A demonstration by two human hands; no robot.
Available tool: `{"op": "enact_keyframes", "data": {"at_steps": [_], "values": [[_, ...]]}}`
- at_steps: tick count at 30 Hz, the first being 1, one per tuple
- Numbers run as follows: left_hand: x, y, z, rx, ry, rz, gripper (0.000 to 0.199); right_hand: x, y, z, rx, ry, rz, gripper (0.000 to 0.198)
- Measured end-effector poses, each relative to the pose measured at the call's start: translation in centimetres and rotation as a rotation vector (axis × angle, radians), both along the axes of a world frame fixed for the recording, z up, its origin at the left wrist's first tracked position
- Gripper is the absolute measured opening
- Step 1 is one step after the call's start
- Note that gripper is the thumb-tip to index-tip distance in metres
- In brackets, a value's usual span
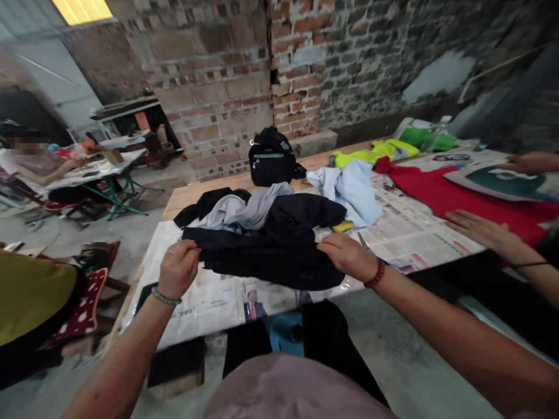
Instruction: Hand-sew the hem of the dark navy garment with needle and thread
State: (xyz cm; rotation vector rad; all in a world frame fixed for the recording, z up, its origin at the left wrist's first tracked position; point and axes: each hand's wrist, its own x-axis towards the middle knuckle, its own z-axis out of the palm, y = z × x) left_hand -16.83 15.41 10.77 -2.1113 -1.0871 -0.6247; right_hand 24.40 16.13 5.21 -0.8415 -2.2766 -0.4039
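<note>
A dark navy piece of cloth [266, 262] stretches between my two hands above the front part of the table. My left hand [178, 266] pinches its left end, a green beaded bracelet round the wrist. Its right end is gripped by my right hand [349, 257], which has a red beaded bracelet below it. Just behind the cloth lies a heap of clothes: a grey garment [248, 210], dark garments [301, 212] and a light blue one [349, 192]. What the heap hides beneath it cannot be made out.
Newspaper [205, 308] under clear plastic covers the table. A black bag [271, 158] stands at the back edge. At right, a co-worker's hands [484, 230] rest by a red garment [432, 189] and a dark green iron-shaped object [498, 179]. A person [39, 166] sits far left.
</note>
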Motion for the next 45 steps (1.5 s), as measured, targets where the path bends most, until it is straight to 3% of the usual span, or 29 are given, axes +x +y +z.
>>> {"op": "enact_keyframes", "data": {"at_steps": [3, 5, 11, 13, 15, 27, 36, 45], "values": [[-0.5, -0.2, 1.7, 0.075, -0.022, -0.001, 0.012, -0.4, 0.6, 1.7, 0.121, 0.037, -0.059, 0.022], [-1.0, -0.9, 0.0, 0.016, -0.025, -0.045, 0.013, -0.5, -0.2, 0.3, 0.123, 0.022, -0.043, 0.022], [-2.5, -5.6, -13.2, -0.323, 0.055, -0.093, 0.019, -1.2, -5.5, -10.7, -0.116, -0.094, 0.076, 0.027], [-2.6, -7.4, -16.3, -0.399, 0.058, -0.042, 0.018, -1.4, -7.0, -13.2, -0.192, -0.1, 0.056, 0.024], [-2.6, -8.7, -17.9, -0.428, 0.013, 0.023, 0.017, -1.5, -7.9, -14.5, -0.246, -0.088, 0.028, 0.022], [-3.7, -11.0, -19.5, -0.427, -0.126, 0.047, 0.016, -1.6, -9.3, -16.3, -0.283, -0.057, -0.028, 0.027], [-3.6, -12.0, -19.3, -0.419, -0.102, 0.021, 0.015, -1.2, -9.3, -16.6, -0.293, -0.107, -0.005, 0.026], [-3.8, -12.0, -18.7, -0.618, -0.238, 0.04, 0.016, -1.5, -9.3, -17.0, -0.315, -0.073, -0.032, 0.024]]}}
